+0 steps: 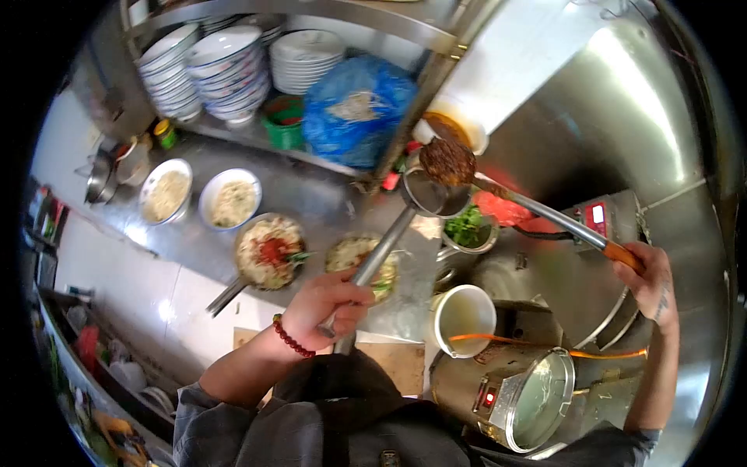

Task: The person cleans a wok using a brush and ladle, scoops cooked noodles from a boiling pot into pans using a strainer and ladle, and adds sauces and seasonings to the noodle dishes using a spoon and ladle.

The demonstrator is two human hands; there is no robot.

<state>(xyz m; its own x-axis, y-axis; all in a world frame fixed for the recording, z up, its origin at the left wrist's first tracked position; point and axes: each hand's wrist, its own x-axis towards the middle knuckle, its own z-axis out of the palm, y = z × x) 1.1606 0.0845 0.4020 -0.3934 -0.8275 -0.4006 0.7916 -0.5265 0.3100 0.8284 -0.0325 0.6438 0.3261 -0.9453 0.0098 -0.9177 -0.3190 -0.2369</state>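
My left hand, with a red bead bracelet at the wrist, is closed round the long metal handle of a small saucepan. On the right, my right hand grips the wooden end of a ladle. The ladle's bowl is heaped with dark brown, chunky sauce and hangs over the saucepan's mouth, hiding part of its inside. Behind it stands a container of orange-brown sauce. Below my left hand's pan lies a dish of noodles, partly covered by the handle.
A pan of noodles with red topping and two bowls stand on the steel counter. Greens fill a pot. A white bucket and a round cooker with liquid are nearer me. Stacked bowls line the shelf.
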